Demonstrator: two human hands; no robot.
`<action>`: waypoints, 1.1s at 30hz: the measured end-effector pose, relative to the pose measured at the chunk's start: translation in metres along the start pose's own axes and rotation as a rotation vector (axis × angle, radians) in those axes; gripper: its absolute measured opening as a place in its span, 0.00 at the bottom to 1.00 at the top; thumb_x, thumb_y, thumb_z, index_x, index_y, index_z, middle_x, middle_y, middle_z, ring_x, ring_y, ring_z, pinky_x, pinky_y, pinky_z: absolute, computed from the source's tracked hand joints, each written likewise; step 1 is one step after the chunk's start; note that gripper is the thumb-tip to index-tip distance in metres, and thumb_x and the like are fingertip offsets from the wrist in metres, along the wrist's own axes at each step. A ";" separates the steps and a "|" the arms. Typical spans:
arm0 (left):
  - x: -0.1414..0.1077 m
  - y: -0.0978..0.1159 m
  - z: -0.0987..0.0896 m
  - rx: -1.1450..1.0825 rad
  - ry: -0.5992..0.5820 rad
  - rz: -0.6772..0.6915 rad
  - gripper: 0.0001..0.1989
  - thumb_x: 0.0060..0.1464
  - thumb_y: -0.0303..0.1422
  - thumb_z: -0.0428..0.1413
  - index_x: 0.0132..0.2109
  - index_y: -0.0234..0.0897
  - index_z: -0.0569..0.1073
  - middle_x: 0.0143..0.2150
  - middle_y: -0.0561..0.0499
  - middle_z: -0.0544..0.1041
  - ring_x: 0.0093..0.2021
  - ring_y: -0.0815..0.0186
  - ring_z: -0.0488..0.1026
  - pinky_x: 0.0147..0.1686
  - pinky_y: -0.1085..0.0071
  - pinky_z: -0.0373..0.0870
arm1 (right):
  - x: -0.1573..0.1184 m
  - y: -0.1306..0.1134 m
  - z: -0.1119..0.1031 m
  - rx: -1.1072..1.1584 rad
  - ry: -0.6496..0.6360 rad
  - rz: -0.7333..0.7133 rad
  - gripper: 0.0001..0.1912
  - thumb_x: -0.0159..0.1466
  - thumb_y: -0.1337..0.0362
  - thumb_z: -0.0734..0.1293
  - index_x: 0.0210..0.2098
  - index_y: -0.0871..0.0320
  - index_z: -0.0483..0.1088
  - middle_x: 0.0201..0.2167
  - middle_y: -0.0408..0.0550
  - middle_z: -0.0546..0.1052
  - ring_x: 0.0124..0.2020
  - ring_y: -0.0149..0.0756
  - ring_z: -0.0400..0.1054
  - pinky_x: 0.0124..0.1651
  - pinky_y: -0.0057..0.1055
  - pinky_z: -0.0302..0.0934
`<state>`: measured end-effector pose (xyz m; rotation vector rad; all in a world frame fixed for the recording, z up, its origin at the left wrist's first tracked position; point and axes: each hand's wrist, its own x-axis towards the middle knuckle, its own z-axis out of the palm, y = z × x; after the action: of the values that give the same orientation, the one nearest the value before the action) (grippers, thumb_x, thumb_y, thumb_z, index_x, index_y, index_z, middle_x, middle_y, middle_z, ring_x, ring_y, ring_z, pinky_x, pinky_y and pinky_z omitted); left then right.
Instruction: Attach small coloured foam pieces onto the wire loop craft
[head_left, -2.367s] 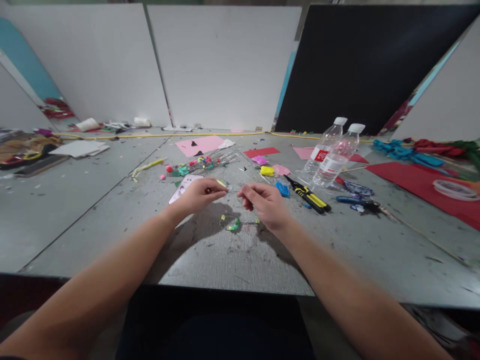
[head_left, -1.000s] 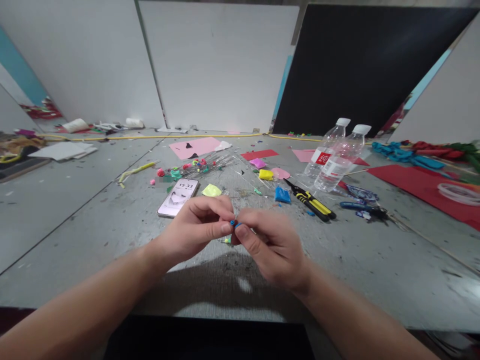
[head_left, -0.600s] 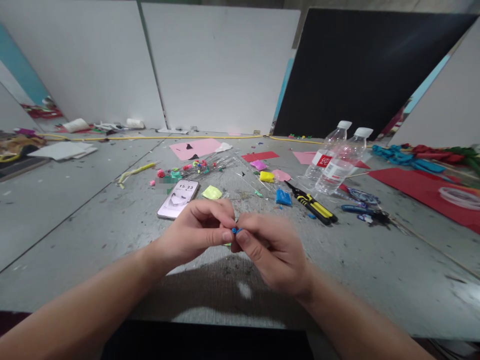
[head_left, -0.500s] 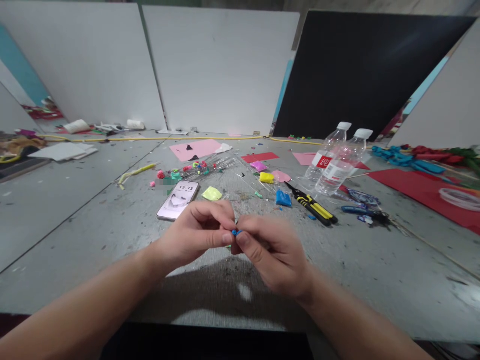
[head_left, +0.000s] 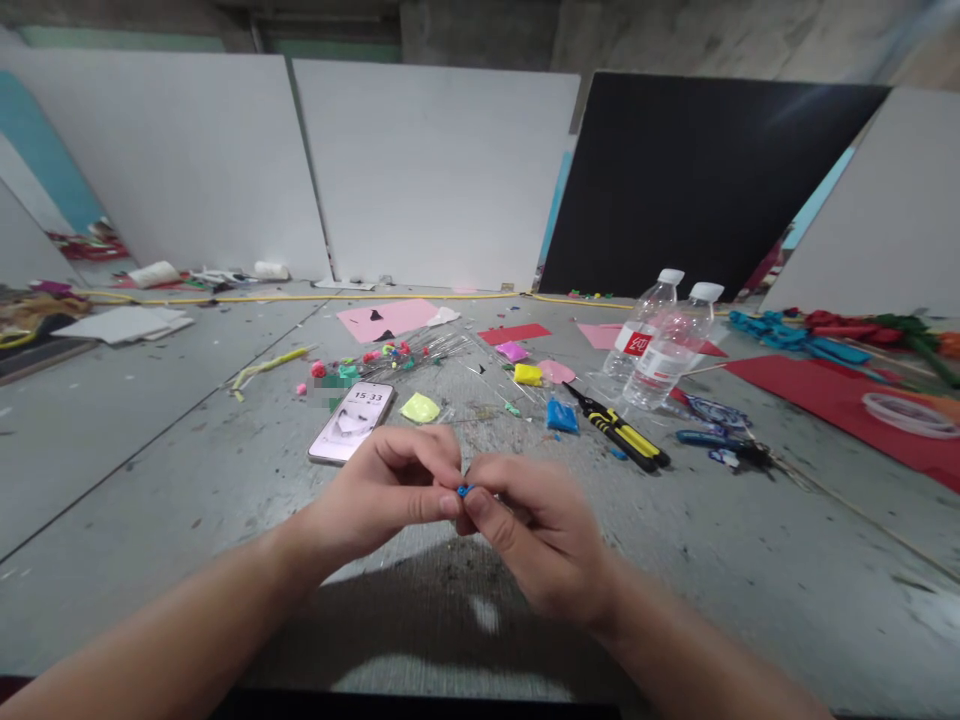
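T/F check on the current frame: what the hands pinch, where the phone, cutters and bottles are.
1. Both hands, left hand and right hand, pinch a small blue piece between their fingertips. True.
2. The phone lies screen down at the right of the table. False: its screen faces up and it lies left of the hands.
3. The yellow-and-black cutters lie on the table, apart from both hands. True.
4. Two clear bottles lie flat with caps off. False: both stand with white caps on.
5. The right hand grips the cutters. False: they lie untouched.
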<state>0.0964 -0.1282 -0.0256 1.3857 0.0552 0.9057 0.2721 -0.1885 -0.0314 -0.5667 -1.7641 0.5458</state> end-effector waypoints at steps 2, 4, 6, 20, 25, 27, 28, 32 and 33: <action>0.000 0.000 -0.001 0.008 -0.004 -0.003 0.09 0.53 0.24 0.68 0.39 0.43 0.86 0.33 0.54 0.75 0.32 0.71 0.80 0.34 0.75 0.80 | 0.000 0.000 0.000 -0.005 0.002 0.005 0.10 0.71 0.65 0.65 0.32 0.55 0.70 0.24 0.40 0.73 0.25 0.27 0.66 0.31 0.28 0.61; -0.001 0.000 -0.001 0.008 -0.013 -0.010 0.09 0.53 0.24 0.68 0.39 0.44 0.86 0.33 0.54 0.75 0.32 0.72 0.80 0.34 0.76 0.80 | -0.001 0.000 0.001 -0.016 -0.006 0.008 0.10 0.71 0.64 0.65 0.32 0.55 0.71 0.25 0.40 0.74 0.25 0.28 0.66 0.31 0.28 0.61; -0.001 0.000 -0.002 0.006 -0.022 -0.020 0.09 0.53 0.24 0.68 0.40 0.44 0.86 0.33 0.54 0.75 0.33 0.72 0.79 0.35 0.76 0.79 | -0.001 0.001 0.000 -0.025 -0.019 0.013 0.11 0.72 0.63 0.64 0.32 0.56 0.71 0.25 0.40 0.74 0.26 0.28 0.67 0.31 0.28 0.60; -0.004 -0.002 -0.003 0.001 -0.045 -0.068 0.07 0.59 0.26 0.65 0.41 0.43 0.85 0.35 0.53 0.74 0.35 0.72 0.77 0.38 0.74 0.76 | -0.002 0.002 0.000 0.039 -0.071 0.069 0.13 0.72 0.59 0.63 0.33 0.56 0.72 0.25 0.42 0.74 0.27 0.30 0.68 0.32 0.29 0.60; -0.005 0.000 -0.003 0.024 -0.043 -0.075 0.05 0.59 0.27 0.65 0.41 0.43 0.85 0.34 0.52 0.74 0.35 0.72 0.75 0.38 0.74 0.73 | -0.002 0.002 -0.001 0.038 -0.074 0.081 0.14 0.72 0.58 0.63 0.32 0.57 0.72 0.25 0.42 0.73 0.27 0.30 0.67 0.31 0.29 0.58; -0.005 0.001 -0.003 0.028 -0.047 -0.071 0.05 0.59 0.28 0.65 0.41 0.43 0.85 0.34 0.52 0.74 0.35 0.71 0.75 0.38 0.73 0.73 | -0.002 0.002 -0.001 0.061 -0.077 0.103 0.14 0.72 0.57 0.64 0.32 0.57 0.72 0.25 0.42 0.73 0.27 0.30 0.67 0.32 0.29 0.58; -0.005 0.001 -0.003 0.029 -0.048 -0.068 0.05 0.59 0.28 0.65 0.41 0.42 0.85 0.34 0.52 0.74 0.35 0.71 0.75 0.38 0.73 0.73 | -0.002 0.003 -0.001 0.076 -0.076 0.115 0.15 0.72 0.57 0.64 0.33 0.57 0.73 0.25 0.42 0.73 0.27 0.30 0.67 0.32 0.29 0.59; -0.005 0.001 -0.003 0.025 -0.061 -0.062 0.05 0.59 0.28 0.65 0.41 0.42 0.85 0.34 0.51 0.74 0.35 0.70 0.74 0.37 0.73 0.73 | -0.003 0.006 0.000 0.135 -0.070 0.156 0.17 0.72 0.53 0.65 0.33 0.57 0.74 0.24 0.42 0.72 0.26 0.30 0.66 0.31 0.29 0.58; -0.006 0.001 -0.004 0.026 -0.061 -0.063 0.05 0.60 0.29 0.65 0.41 0.42 0.85 0.34 0.51 0.74 0.35 0.70 0.75 0.37 0.72 0.73 | -0.003 0.007 0.000 0.150 -0.070 0.172 0.17 0.71 0.52 0.65 0.32 0.57 0.74 0.24 0.41 0.72 0.26 0.30 0.65 0.31 0.29 0.58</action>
<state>0.0900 -0.1284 -0.0280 1.4271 0.0639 0.8123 0.2734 -0.1854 -0.0378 -0.6031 -1.7326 0.8194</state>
